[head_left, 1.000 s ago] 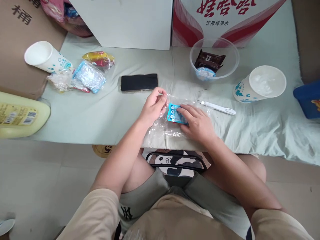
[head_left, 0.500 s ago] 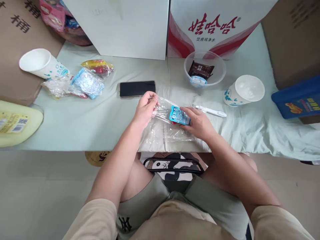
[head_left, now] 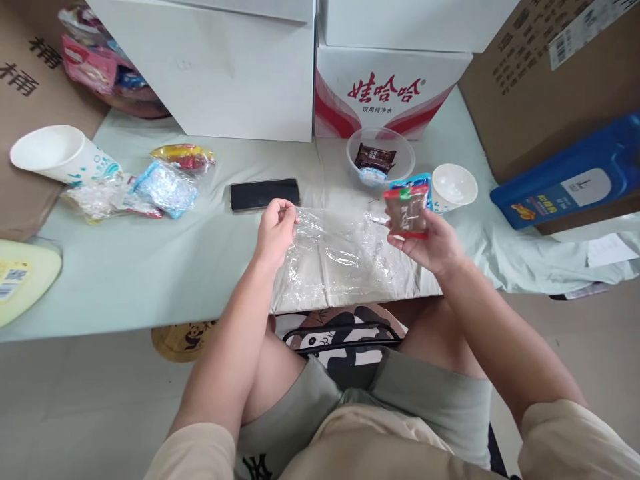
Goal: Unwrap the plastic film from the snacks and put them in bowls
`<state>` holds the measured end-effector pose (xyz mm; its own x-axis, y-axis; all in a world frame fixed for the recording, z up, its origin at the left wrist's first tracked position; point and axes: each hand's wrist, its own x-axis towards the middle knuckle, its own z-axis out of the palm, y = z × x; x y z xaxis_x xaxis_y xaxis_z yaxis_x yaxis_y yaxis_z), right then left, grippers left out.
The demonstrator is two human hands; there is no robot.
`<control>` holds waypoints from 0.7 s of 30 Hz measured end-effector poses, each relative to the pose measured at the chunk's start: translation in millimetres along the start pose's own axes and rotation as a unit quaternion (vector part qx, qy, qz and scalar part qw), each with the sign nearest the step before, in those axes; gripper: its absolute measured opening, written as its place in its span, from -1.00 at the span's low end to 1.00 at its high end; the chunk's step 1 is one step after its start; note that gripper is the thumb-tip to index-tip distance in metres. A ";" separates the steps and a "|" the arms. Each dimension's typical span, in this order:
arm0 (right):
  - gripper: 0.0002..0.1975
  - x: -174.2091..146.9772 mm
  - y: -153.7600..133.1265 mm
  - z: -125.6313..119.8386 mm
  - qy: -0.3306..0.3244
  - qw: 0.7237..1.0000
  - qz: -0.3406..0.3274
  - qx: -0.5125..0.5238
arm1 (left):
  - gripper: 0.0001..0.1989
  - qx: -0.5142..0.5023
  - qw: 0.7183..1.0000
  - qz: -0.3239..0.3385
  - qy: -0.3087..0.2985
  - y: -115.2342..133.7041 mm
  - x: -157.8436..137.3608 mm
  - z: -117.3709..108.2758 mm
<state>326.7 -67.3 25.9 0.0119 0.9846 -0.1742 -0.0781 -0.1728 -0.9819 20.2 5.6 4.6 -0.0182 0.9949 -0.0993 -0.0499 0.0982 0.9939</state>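
Note:
Between the thumb and fingers of my left hand is pinched the edge of a clear plastic bag, which lies crinkled and flat on the cloth. My right hand is raised to the right of the bag, closed on snack packets. The front one is a red and brown snack packet with a green mark; a blue packet shows behind it. A white-handled tool lies mostly hidden behind the right hand. Just beyond my left hand rests a black phone.
Beyond the right hand stand a clear plastic bowl holding a dark brown packet and a paper cup. Several wrapped packets lie on the left beside another, tipped paper cup. White boxes line the back; a blue container leans right.
My right hand has lifted the packets up and to the right, away from the clear bag. My left hand keeps its pinch on the bag. The camera view has shifted.

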 end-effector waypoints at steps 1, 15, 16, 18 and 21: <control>-0.53 2.5 -1.6 -1.1 0.022 1.000 -0.015 -0.001 | -0.88 0.002 1.000 0.002 -0.004 -1.2 -0.2 0.6; -0.46 128.4 -120.7 -5.5 0.005 0.784 -0.100 -0.612 | -0.93 0.083 0.995 -0.035 -0.048 7.4 -4.7 7.2; -0.43 136.4 -122.0 -3.6 -0.005 0.769 -0.095 -0.633 | -0.94 0.093 0.994 -0.029 -0.052 6.8 -4.6 6.3; -0.42 149.2 -120.4 -0.4 -0.017 0.740 -0.084 -0.668 | -0.94 0.107 0.992 -0.014 -0.063 5.4 -4.4 4.3; -0.43 162.8 -111.8 1.3 -0.043 0.712 -0.065 -0.698 | -0.95 0.122 0.990 0.006 -0.077 4.2 -4.8 2.0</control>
<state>336.0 112.3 107.4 -0.1372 0.9820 -0.1297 0.9855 0.1221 -0.1180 22.1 1.2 9.3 0.1370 0.9857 -0.0980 0.1918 0.0707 0.9789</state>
